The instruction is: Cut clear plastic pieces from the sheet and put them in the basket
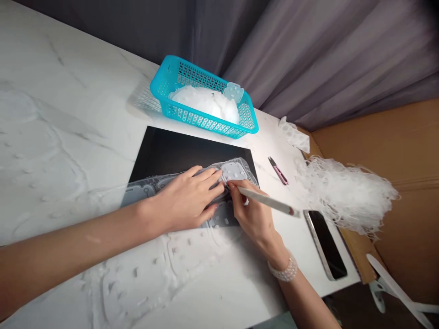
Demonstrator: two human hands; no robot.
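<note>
A translucent moulded sheet [144,269] with rounded panels and small raised bumps spreads over the table and partly across a black mat [171,153]. My left hand [188,196] lies flat on the sheet, fingers stretched out over the mat. Close to its fingertips, my right hand [252,210] pinches a slim, pale, pen-shaped tool [267,199]. The tool's tip is hidden by my fingers, beside a rounded panel [234,171] near the mat's right edge. A beaded bracelet [284,269] circles my right wrist.
Behind the mat, a blue basket [164,87] holds whitish translucent pieces [202,100]. Pink-handled thread snips [278,171] lie to the right, near a phone [325,246]. A heap of stringy clear trimmings [350,194] overhangs a cardboard box [387,146]; a crumpled translucent piece [294,135] lies behind.
</note>
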